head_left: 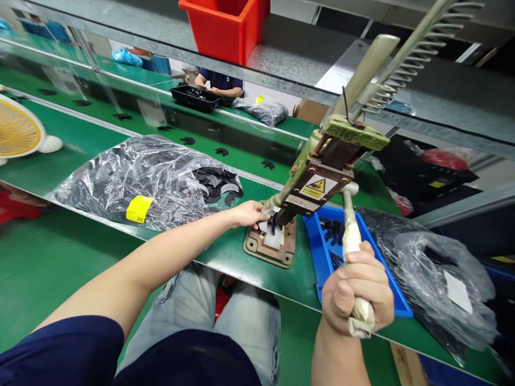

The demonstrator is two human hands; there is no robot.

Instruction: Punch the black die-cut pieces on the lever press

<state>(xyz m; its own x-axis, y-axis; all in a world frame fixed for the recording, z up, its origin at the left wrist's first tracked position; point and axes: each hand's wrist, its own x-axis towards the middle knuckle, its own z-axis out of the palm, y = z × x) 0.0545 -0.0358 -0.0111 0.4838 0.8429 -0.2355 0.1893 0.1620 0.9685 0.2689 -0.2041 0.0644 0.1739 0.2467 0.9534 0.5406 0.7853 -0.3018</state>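
Note:
A green hand press [316, 177] with a yellow warning label stands on the bench. My right hand [358, 289] is wrapped around its tape-covered lever [351, 236]. At the press base [261, 254], my left hand [250, 214] pinches a small curved grey piece [264, 225] under the ram; my fingers partly cover it. Left of that hand, dark curved pieces [217, 182] spill from the mouth of a clear plastic bag [140, 171] with a yellow label. A blue tray [316, 257] holding small black parts sits just right of the press.
Several dark curved pieces [221, 151] lie spaced along the green belt [161, 120] behind a see-through panel. A red bin [225, 29] rests on the metal shelf above. Plastic bags [442, 268] crowd the right side, a fan [20, 128] the left. Across the line, a person [221, 83] works beside a black tray [195, 97].

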